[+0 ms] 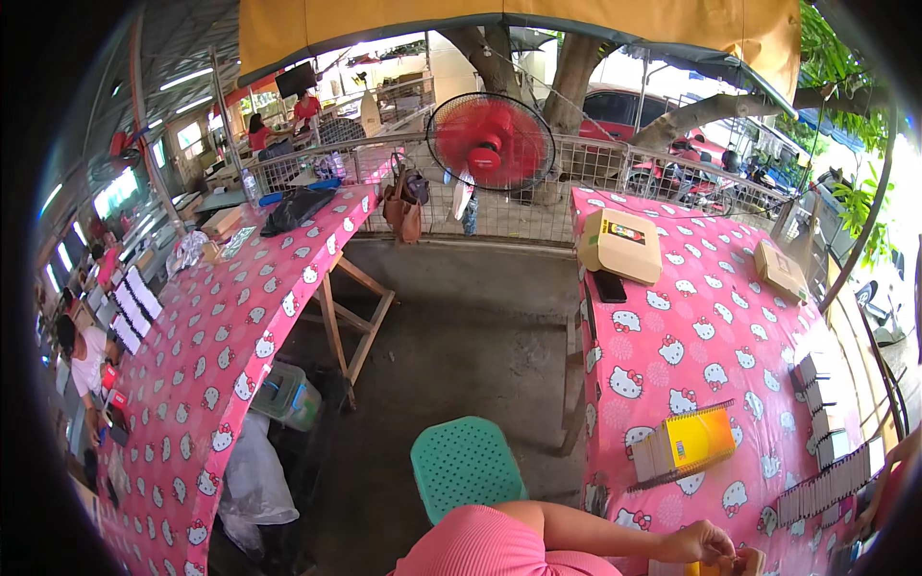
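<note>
My left hand (709, 543) reaches over the right-hand pink table (663, 384), its fingers bent into a pinch. Right beside it is my right hand (749, 561), cut by the lower edge, with fingertips closed against the left ones. Whatever is between them is too small or hidden. Under my left forearm shows a bit of a yellow notebook (663, 568). A stack of yellow spiral-bound notebooks (701, 440) lies farther up the table.
Dark-bound stacks (824, 488) line the table's right side, near another person's arm (895, 470). Cardboard boxes (620, 246) and a phone (609, 286) lie farther back. A green stool (467, 468) stands between the two tables. A red fan (490, 144) is by the fence.
</note>
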`<act>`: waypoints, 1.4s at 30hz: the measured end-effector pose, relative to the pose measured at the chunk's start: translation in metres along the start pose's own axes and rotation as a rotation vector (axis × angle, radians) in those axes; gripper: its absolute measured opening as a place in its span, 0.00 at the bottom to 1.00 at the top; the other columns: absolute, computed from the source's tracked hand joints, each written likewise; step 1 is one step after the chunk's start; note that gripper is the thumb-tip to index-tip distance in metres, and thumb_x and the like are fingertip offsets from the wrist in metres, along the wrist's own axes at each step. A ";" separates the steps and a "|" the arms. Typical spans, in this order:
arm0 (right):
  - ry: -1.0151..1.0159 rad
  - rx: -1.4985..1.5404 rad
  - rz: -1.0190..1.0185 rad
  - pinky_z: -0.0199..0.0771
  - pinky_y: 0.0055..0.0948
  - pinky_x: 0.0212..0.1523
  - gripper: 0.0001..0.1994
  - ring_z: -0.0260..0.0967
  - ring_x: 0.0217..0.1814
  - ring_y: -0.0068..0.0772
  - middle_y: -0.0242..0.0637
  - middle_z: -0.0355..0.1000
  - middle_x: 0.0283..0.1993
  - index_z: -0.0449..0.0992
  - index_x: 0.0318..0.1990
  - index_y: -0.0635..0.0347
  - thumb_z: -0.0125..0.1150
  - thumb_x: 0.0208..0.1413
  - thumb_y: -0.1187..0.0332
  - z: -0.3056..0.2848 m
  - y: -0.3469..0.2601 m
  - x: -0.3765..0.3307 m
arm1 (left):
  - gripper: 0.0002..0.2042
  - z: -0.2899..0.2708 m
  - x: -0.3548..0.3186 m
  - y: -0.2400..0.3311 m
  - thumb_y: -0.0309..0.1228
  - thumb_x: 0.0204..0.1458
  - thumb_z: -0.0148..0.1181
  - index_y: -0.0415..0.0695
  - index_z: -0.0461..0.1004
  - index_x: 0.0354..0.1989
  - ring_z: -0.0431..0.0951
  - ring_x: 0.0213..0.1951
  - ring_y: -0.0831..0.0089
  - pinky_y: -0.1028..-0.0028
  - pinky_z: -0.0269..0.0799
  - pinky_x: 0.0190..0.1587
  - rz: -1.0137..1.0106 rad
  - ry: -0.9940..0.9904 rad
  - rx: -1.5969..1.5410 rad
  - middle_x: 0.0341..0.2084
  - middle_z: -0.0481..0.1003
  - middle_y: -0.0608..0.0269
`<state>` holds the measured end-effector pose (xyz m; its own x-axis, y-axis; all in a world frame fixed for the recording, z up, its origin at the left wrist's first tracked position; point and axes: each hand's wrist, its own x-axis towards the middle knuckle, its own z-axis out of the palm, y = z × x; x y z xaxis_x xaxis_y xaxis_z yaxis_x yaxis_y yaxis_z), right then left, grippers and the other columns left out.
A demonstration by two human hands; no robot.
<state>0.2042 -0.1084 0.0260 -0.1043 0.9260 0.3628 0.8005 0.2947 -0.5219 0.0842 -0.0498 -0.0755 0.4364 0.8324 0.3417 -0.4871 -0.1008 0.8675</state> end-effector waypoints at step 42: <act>-0.217 -0.021 -0.740 0.69 0.39 0.44 0.28 0.67 0.44 0.45 0.44 0.69 0.43 0.69 0.54 0.57 0.60 0.40 0.78 0.029 -0.116 0.100 | 0.14 -0.067 -0.052 0.161 0.28 0.62 0.48 0.39 0.64 0.55 0.70 0.50 0.74 0.74 0.65 0.54 0.293 0.557 0.495 0.45 0.70 0.62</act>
<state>0.0841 -0.0434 0.1001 -0.7285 0.5156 0.4510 0.4882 0.8526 -0.1863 -0.0676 -0.0729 0.0221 -0.1628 0.8712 0.4632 -0.0743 -0.4789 0.8747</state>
